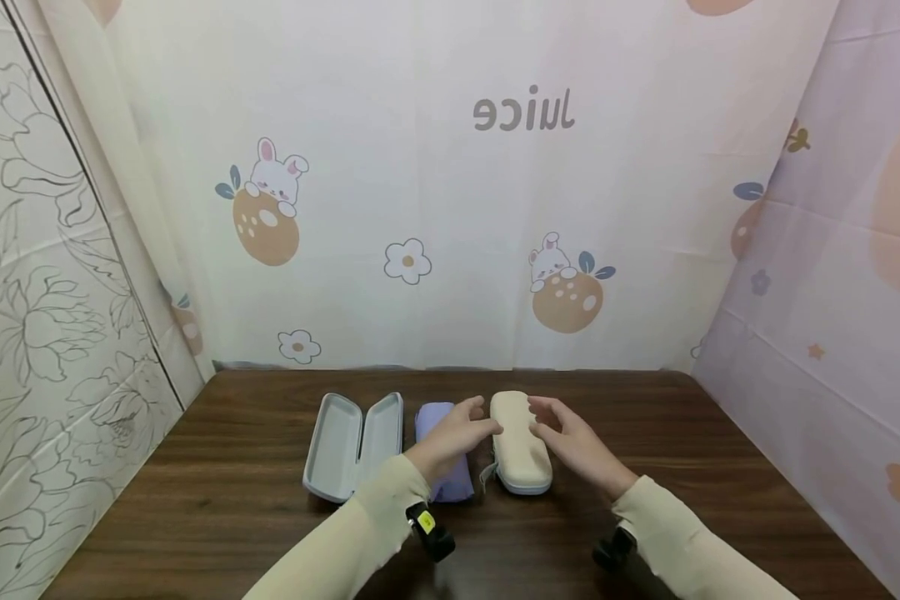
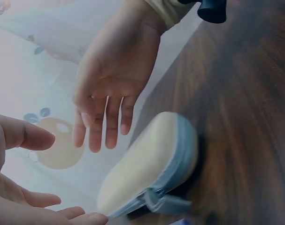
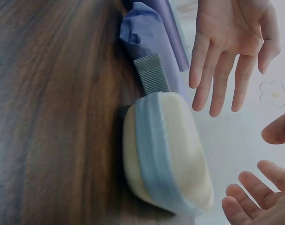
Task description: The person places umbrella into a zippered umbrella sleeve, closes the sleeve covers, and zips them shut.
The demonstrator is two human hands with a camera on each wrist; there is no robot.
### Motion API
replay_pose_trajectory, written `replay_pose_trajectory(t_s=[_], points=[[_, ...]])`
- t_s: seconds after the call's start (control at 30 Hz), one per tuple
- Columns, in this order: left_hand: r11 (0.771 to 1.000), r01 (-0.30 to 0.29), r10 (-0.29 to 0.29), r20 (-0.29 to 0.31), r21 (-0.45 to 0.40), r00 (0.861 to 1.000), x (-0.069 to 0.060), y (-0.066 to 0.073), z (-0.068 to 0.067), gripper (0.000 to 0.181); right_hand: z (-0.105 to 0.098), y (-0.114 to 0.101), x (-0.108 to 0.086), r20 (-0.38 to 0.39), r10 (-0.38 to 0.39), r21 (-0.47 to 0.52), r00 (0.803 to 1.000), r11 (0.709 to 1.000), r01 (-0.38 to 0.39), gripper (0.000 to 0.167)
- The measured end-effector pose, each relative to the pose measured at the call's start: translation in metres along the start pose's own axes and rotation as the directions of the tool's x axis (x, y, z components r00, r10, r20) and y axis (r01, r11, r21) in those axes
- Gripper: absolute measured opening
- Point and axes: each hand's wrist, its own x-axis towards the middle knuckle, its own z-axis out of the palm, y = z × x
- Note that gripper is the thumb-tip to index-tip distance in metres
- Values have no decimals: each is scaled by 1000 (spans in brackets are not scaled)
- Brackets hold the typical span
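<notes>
A cream zippered case (image 1: 521,442) with a blue-grey zipper band lies closed on the table, its fabric tab toward the left. My left hand (image 1: 453,437) hovers at its left side and my right hand (image 1: 581,446) at its right side. In the left wrist view a gap separates the case (image 2: 147,159) from my right hand (image 2: 119,75). The right wrist view shows the case (image 3: 170,150) with both hands apart from it, fingers relaxed and nothing held. Partly hidden under my left hand is a purple wrapped bundle (image 1: 456,483).
A light grey hard case (image 1: 335,450) lies spread wide on the brown table (image 1: 195,467), left of the bundle. Printed curtains (image 1: 420,167) stand behind the table and along both sides.
</notes>
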Motion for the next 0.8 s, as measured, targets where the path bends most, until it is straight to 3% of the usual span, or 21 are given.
replay_pose_trajectory(t_s=[0.4,0.6,0.8], points=[[997,-35,32,38,72,999,-10,9,-48,74,26,-18,15,6,-164,-27,986,986,164,35],[989,-22,16,36,146,999,-17,13,-74,70,42,-30,22,58,-183,7,981,983,183,26],[970,-29,28,11,242,1000,-32,18,-96,66,57,-41,26,115,-240,20,964,971,239,27]])
